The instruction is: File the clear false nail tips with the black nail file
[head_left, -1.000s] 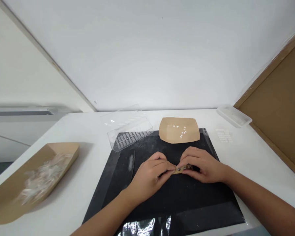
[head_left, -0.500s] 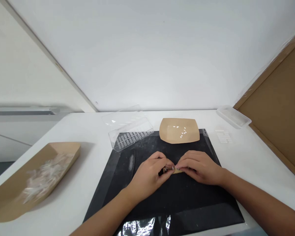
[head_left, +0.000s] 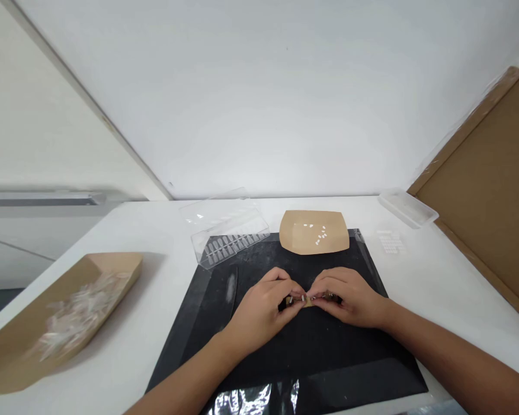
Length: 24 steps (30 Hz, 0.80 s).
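Note:
My left hand (head_left: 262,308) and my right hand (head_left: 350,298) meet over a black mat, fingertips nearly touching. Between them lies a narrow tan strip (head_left: 309,302) with small shiny and whitish bits on it, mostly hidden by the fingers. Thumb and fingers of my left hand pinch at the strip's left part. My right fingers are closed at its right part; what they pinch is too small to make out. A slim dark nail file (head_left: 231,291) rests on the mat left of my left hand.
Behind the hands stands a brown paper tray (head_left: 289,233) with small white pieces. A clear box (head_left: 229,245) of nail tips sits back left. A larger brown tray (head_left: 12,351) at left holds clear plastic pieces. White tabs (head_left: 390,242) and a translucent container (head_left: 409,208) are at right.
My right fingers have shifted slightly, and more of the tan strip's right part shows under them. My left hand stays nearly where it was. The whole view has tilted a little.

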### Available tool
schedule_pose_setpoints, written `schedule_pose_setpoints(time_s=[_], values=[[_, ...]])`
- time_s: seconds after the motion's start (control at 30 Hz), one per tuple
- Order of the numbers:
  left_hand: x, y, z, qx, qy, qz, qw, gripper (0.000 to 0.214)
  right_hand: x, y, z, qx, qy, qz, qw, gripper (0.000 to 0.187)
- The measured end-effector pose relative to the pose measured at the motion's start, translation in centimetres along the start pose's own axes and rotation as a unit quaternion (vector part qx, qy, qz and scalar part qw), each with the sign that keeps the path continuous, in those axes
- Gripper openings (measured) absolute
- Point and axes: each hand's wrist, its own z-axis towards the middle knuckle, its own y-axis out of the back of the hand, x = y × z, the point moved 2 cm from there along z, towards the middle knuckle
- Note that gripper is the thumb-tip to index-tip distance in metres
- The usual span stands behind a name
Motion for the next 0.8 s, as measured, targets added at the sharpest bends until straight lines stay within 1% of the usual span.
schedule_pose_setpoints(time_s=[0.2,0.27,0.37,0.57,0.63,0.7,0.73,0.8], values=[[-0.2,0.2,0.1,0.008,-0.008,0.002,1.000,0.005,-0.2,0.6,0.2,0.011,0.012,0.008,1.000,0.012],[-0.3,0.2,0.1,0.011,-0.007,0.002,1.000,0.005,-0.5,0.8,0.1,0.012,0.006,0.004,1.000,0.012],[-0.4,0.2,0.0,0.010,-0.009,0.005,1.000,0.006,-0.8,0.9,0.0,0.032,-0.005,0.006,0.999,0.010],[-0.5,0.4,0.1,0.016,-0.007,0.010,1.000,0.008,-1.4,1.1,-0.4,0.067,-0.040,0.026,0.997,0.015],[-0.5,0.4,0.2,0.016,-0.009,0.015,1.000,0.008,-1.6,1.3,-0.5,0.074,-0.057,0.030,0.995,0.020],[-0.4,0.4,0.2,0.016,-0.009,0.018,1.000,0.008,-1.8,1.6,-0.6,0.083,-0.071,0.031,0.994,0.030],[-0.4,0.4,0.2,0.016,-0.010,0.019,1.000,0.008,-1.8,1.7,-0.6,0.089,-0.071,0.024,0.993,0.035],[-0.4,0.5,0.1,0.018,-0.013,0.022,1.000,0.008,-1.8,1.9,-0.6,0.103,-0.057,-0.003,0.993,0.038]])
